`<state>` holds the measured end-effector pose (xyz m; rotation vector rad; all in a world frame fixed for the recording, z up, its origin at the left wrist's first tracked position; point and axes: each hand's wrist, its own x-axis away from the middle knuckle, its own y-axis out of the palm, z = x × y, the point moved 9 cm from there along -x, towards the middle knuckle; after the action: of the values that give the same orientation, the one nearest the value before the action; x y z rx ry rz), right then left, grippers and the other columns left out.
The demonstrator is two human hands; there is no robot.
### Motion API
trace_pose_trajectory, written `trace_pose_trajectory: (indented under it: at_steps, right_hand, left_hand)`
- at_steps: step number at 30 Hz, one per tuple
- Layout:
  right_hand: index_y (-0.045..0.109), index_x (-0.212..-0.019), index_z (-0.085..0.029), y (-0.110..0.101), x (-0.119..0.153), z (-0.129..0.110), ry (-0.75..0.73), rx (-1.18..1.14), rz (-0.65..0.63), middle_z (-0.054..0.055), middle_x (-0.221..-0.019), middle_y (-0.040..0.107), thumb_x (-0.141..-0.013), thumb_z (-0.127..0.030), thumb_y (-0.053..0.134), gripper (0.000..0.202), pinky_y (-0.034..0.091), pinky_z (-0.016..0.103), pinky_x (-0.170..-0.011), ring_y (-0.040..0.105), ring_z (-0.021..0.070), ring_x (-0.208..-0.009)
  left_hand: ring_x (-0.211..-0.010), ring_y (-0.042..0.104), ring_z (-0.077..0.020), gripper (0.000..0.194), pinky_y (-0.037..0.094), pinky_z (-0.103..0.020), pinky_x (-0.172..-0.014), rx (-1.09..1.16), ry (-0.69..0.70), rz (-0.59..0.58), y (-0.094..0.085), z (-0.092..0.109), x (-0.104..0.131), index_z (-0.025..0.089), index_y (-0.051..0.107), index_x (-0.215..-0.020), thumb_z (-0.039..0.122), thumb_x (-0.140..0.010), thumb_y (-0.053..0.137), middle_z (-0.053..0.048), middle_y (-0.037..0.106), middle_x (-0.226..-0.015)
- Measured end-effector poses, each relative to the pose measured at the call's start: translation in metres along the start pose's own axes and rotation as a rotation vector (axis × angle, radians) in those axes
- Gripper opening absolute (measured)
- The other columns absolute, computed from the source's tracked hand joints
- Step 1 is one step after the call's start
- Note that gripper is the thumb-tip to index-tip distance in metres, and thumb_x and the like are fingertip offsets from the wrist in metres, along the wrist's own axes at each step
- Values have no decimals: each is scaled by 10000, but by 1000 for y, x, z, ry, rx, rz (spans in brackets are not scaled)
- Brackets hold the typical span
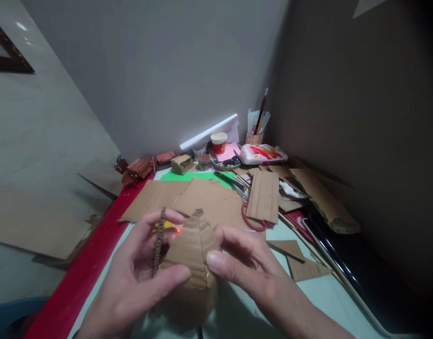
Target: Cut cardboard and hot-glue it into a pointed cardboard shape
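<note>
Both hands hold a pointed cardboard model (191, 245) with sloping panels that meet along a seam, close in front of me over the table. My left hand (139, 268) grips its left side, thumb pressed on the front panel. A narrow cardboard strip with its corrugated edge showing (159, 240) stands upright by the left fingers. My right hand (244, 263) pinches the right side, thumb at the seam. A small red light and something yellow show behind the model on its left. The lower part of the model is dim and blurred.
Flat cardboard sheets (212, 202) lie beyond my hands over green paper (167, 176). Red-handled scissors (245, 217) rest partly under a cardboard piece (264, 195). A paper cup (219, 142), a tissue pack (262, 154) and a pen holder (254, 138) stand at the back. Right lies a black glossy panel (357, 273).
</note>
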<state>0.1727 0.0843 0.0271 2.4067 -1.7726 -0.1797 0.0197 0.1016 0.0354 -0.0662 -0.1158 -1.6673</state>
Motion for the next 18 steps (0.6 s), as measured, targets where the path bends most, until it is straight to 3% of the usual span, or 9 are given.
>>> trace_pose_trajectory:
  at_steps: [3, 5, 9, 13, 18]
  right_hand:
    - [587, -850, -194, 0, 0, 0, -13, 20, 39, 22, -894, 555, -909, -430, 617, 245, 384, 337, -833, 512, 212, -910]
    - [569, -881, -207, -1, 1, -1, -46, 4, 82, -3, -848, 539, -926, -412, 636, 221, 389, 298, -750, 510, 180, -838]
    - [559, -1097, -272, -6, 7, -13, -208, 16, 183, -38, -867, 586, -930, -269, 674, 202, 421, 256, -720, 559, 147, -812]
    - [660, -908, -251, -6, 10, -24, -298, 168, 182, -38, -858, 647, -906, -201, 693, 60, 438, 242, -757, 585, 133, -814]
    - [685, -758, -210, -8, 4, -26, -229, 86, 165, -38, -712, 623, -854, -209, 712, 100, 454, 248, -705, 514, 119, -646]
  left_hand:
    - [-953, 726, -234, 511, 554, -221, -676, -23, 123, 1, -2, 6, -4, 346, 666, -1039, 270, -604, 923, 15, 724, -1085]
    - [-987, 704, -232, 432, 539, -207, -698, -50, 167, -5, -2, 8, -5, 323, 692, -965, 262, -603, 921, 10, 704, -1075]
    - [-1044, 638, -243, 316, 491, -217, -727, 3, 104, 19, -3, 6, -2, 296, 679, -866, 324, -630, 887, 1, 674, -965]
    - [-954, 622, -219, 285, 470, -241, -741, 29, 83, -9, 1, 8, 0, 279, 666, -824, 328, -640, 877, 7, 656, -893]
    - [-829, 623, -190, 246, 471, -248, -712, 36, 101, -128, 9, 8, -1, 264, 648, -770, 303, -666, 867, 26, 636, -765]
